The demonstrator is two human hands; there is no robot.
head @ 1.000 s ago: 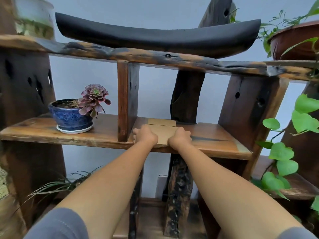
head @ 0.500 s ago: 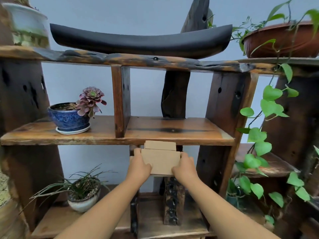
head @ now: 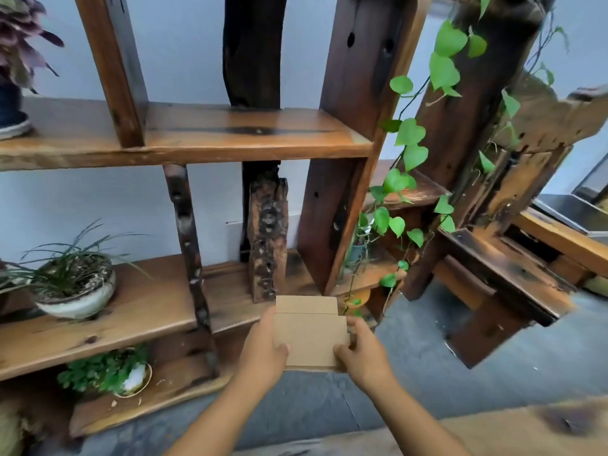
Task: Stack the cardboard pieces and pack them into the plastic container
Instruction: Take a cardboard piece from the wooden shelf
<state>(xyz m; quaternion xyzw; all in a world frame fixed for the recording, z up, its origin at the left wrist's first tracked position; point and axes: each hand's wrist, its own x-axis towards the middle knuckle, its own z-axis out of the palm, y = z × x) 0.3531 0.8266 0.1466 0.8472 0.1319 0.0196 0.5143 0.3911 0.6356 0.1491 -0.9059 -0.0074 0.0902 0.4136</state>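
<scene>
A small stack of brown cardboard pieces [head: 309, 334] hangs in the air in front of the lower part of a wooden shelf unit. My left hand [head: 263, 353] grips its left edge and my right hand [head: 365, 352] grips its right edge, thumbs on top. A narrower piece sticks out at the far end of the stack. No plastic container shows in this view.
The rustic wooden shelf unit [head: 197, 139] fills the view ahead. A white pot with grass-like leaves [head: 75, 291] sits on the lower shelf at left, a small green plant [head: 108, 376] below it. A trailing vine [head: 411, 153] hangs at right. Grey floor [head: 427, 383] lies beneath; a wooden surface [head: 493, 429] is nearest me.
Both hands lifted the cardboard stack off the middle shelf and brought it down and toward me. The view has tilted downward and turned slightly right.
</scene>
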